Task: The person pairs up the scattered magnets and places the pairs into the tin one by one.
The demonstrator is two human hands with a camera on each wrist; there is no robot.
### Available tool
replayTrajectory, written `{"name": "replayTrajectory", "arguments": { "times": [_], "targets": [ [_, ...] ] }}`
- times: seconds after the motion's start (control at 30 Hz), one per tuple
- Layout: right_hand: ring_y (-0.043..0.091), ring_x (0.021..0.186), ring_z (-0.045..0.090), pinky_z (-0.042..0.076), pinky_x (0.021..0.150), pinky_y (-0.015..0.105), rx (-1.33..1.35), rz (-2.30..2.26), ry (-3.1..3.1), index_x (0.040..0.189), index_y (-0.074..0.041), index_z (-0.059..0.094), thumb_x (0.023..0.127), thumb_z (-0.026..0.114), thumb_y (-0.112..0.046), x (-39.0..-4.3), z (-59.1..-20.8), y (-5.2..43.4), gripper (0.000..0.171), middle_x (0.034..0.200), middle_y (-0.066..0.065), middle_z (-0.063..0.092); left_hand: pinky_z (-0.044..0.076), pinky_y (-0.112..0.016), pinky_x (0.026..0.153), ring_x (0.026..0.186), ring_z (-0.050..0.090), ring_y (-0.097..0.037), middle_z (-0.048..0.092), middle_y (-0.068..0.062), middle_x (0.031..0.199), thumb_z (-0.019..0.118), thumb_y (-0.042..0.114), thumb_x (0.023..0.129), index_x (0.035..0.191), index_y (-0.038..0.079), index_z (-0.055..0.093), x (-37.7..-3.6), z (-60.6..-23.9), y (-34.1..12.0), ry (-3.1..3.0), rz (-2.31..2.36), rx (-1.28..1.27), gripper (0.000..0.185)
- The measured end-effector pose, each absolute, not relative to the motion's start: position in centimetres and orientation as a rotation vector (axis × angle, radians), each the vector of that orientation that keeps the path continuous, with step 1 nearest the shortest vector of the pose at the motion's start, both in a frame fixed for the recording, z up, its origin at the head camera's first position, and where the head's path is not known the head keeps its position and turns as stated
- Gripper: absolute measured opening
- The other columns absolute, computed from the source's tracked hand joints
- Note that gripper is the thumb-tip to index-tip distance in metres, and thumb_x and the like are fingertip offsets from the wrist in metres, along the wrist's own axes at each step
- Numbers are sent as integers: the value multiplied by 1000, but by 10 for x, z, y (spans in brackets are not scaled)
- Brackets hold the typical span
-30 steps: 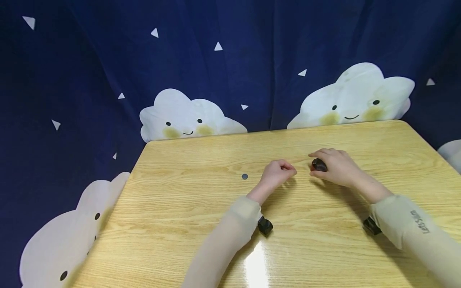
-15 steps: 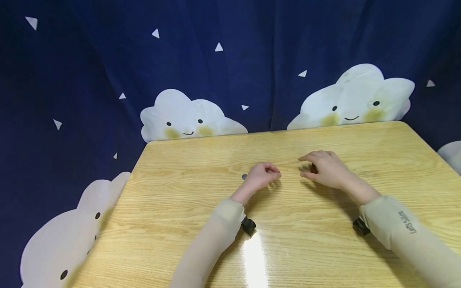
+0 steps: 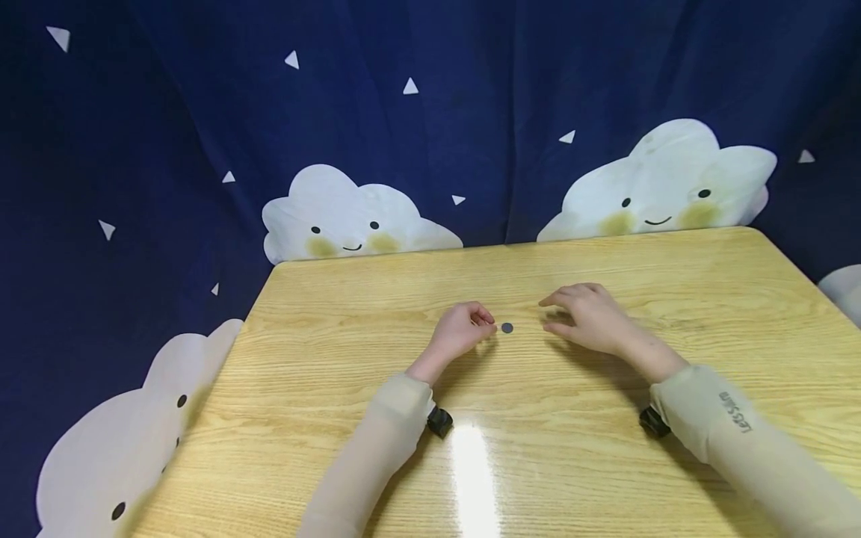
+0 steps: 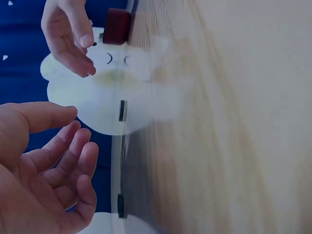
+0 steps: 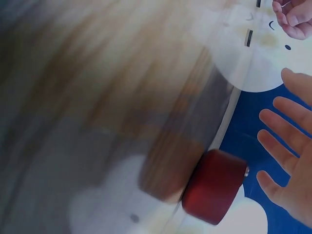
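A dark blue curtain [image 3: 417, 127] with white smiling clouds hangs behind a light wooden bench [image 3: 350, 388]. Both forearms in beige sleeves lie over the bench, and a small black camera sits under each wrist.

The right hand [image 3: 587, 317] hovers low over the middle of the bench with its fingers [image 5: 278, 124] straight and spread apart, holding nothing. In the right wrist view a dark red round piece [image 5: 214, 186] lies on the bench just beside this palm, not touching the fingers; in the head view the hand covers it.

The left hand [image 3: 460, 329] rests on the bench, well apart from the right hand. Its fingers [image 4: 68, 163] are loosely curled toward the palm and they grip nothing.

A small dark round disc [image 3: 507, 327] lies flat on the bench between the two hands, just beside the left fingertips but not touched by them.
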State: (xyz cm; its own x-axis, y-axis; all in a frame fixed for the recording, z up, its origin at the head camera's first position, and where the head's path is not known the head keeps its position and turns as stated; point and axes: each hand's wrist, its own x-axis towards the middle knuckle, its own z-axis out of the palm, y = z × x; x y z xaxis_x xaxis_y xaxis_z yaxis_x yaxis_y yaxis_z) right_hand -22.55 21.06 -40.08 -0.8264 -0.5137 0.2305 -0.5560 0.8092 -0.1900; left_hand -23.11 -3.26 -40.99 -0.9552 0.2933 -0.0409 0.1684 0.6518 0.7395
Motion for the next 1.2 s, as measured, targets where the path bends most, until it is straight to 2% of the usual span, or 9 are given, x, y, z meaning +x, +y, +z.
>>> {"name": "replayTrajectory", "arguments": {
  "times": [0.33,0.73,0.93,1.03,1.2],
  "targets": [
    [28,108,55,31,95,54,910,405,-2838,111,-14,64,81,65,-35,-226,-404,191,37,111,5,63,41,-22,61,71,55,-9,62,6,79,66,22,79,85,17,64,-228,-406,-49,2861,958,447,9],
    [25,101,59,37,92,51,983,381,-2876,114,-13,62,83,63,-35,-231,-404,174,39,111,4,63,42,-27,59,75,57,-12,62,5,82,66,22,79,85,18,65,-230,-406,-62,2930,837,360,6],
    [17,86,59,43,83,48,992,333,-2899,113,-13,63,82,65,-35,-233,-408,170,38,101,1,63,44,-28,63,77,57,-12,61,3,85,66,22,81,86,17,65,-231,-407,-69,2943,761,366,7],
    [14,78,55,44,78,45,991,313,-2901,112,-13,64,81,66,-34,-234,-408,168,38,91,-1,62,42,-28,61,74,54,-13,57,2,85,66,21,81,88,16,65,-233,-407,-72,2949,720,376,9],
    [15,77,52,44,72,41,984,314,-2903,109,-11,65,81,66,-32,-236,-408,165,35,85,0,59,40,-27,57,70,51,-13,54,1,84,67,21,81,93,14,65,-234,-408,-74,2948,673,389,14]
  ]
}}
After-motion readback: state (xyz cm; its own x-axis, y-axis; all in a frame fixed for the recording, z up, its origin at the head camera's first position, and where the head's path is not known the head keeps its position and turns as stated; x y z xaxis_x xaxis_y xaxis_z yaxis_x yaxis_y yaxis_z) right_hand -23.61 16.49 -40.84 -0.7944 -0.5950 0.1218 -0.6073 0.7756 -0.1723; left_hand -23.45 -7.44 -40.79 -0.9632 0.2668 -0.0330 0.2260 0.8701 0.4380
